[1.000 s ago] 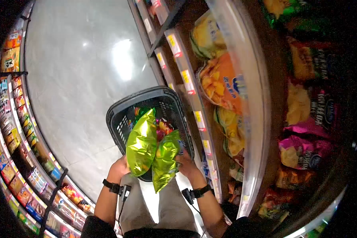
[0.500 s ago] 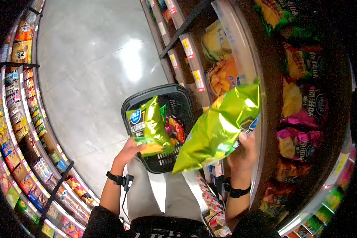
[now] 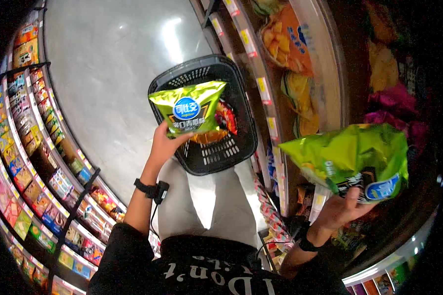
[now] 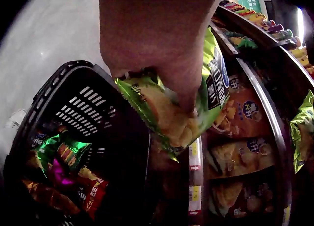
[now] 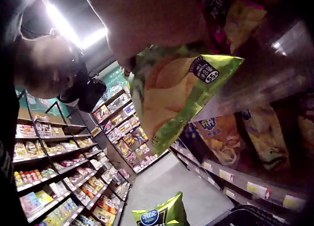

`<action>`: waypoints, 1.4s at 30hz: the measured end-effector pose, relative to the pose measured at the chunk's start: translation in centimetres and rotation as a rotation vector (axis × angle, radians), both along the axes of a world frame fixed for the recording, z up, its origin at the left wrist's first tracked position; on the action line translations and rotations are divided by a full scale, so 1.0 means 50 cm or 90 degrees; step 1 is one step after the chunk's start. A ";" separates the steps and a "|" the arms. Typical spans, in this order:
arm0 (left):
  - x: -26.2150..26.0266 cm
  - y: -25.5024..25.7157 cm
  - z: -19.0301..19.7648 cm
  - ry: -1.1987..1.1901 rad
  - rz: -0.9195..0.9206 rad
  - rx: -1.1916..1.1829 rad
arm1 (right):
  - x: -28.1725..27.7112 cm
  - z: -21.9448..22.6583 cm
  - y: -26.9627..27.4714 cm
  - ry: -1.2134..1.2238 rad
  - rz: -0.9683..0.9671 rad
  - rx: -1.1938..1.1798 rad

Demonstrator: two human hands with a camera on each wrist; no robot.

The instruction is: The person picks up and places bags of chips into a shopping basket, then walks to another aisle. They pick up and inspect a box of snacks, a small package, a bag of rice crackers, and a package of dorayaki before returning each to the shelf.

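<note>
My left hand point(image 3: 166, 146) pinches a green bag of chips point(image 3: 189, 110) by its lower edge, with the thumb across its front. That bag overlaps the black basket point(image 3: 219, 156) in the head view; in the left wrist view it shows to the right of the basket's rim. A second green chip bag point(image 3: 354, 152) is in my right hand point(image 3: 340, 212), out at the right in front of the shelf. My right thumb presses on its printed front, and the other fingers are hidden beneath. Inside the basket lie several snack bags point(image 4: 66, 150), green, purple and red.
On the right stands a shelf with orange chip bags point(image 3: 285, 42) behind a clear front edge point(image 3: 330, 73), and purple bags point(image 3: 391, 105) above. Price tags point(image 3: 248, 44) line its rails. Snack shelves point(image 3: 39, 172) run along the left, across a grey floor point(image 3: 103, 98).
The two green bags, earlier together over the basket, have moved apart. The right hand has carried its bag rightwards to the shelf; the left bag has tipped so its front label shows.
</note>
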State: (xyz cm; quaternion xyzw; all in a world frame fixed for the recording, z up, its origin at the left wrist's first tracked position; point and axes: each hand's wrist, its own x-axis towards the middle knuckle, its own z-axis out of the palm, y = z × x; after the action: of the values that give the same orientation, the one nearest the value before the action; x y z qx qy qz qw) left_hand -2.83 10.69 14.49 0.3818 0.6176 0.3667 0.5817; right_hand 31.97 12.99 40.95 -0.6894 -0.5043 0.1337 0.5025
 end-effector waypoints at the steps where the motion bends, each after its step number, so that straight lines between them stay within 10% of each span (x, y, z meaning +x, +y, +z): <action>1: 0.018 -0.016 0.001 0.015 -0.012 0.011 | 0.020 0.007 -0.021 -0.022 -0.016 0.006; 5: 0.079 -0.060 0.042 0.057 -0.020 0.050 | 0.095 0.019 -0.074 0.064 -0.047 0.070; 8: 0.141 -0.114 0.086 -0.019 0.054 0.016 | 0.213 -0.010 -0.135 -0.162 -0.067 0.103; 10: 0.176 -0.156 0.089 -0.042 0.081 0.015 | 0.251 -0.009 -0.164 -0.829 -0.019 0.108; 14: 0.206 -0.246 0.106 -0.031 0.085 -0.005 | 0.294 0.000 -0.215 -0.466 -0.039 0.041; 16: 0.211 -0.301 0.103 -0.225 0.192 -0.099 | 0.256 0.002 -0.229 -0.645 -0.017 0.060; 18: 0.208 -0.336 0.084 -0.302 0.196 -0.060 | 0.215 0.007 -0.239 0.001 -0.137 0.111; 19: 0.213 -0.353 0.078 -0.424 0.252 -0.049 | 0.210 0.011 -0.248 0.011 -0.072 0.135; 31: 0.114 -0.636 0.104 -0.431 0.184 -0.081 | 0.154 -0.010 -0.536 -0.056 -0.176 0.109; 41: 0.307 -0.727 0.161 -0.155 0.088 -0.047 | 0.338 0.028 -0.687 -0.102 -0.254 0.054; 42: 0.341 -0.719 0.172 -0.140 0.058 -0.046 | 0.412 0.040 -0.730 -0.643 -0.184 0.009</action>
State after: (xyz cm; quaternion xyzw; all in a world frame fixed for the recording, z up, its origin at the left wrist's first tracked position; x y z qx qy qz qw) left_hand 14.23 -25.24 23.08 0.2897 0.5797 0.4099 0.6419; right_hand 52.56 -23.51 42.94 -0.7271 -0.5843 -0.2897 0.2145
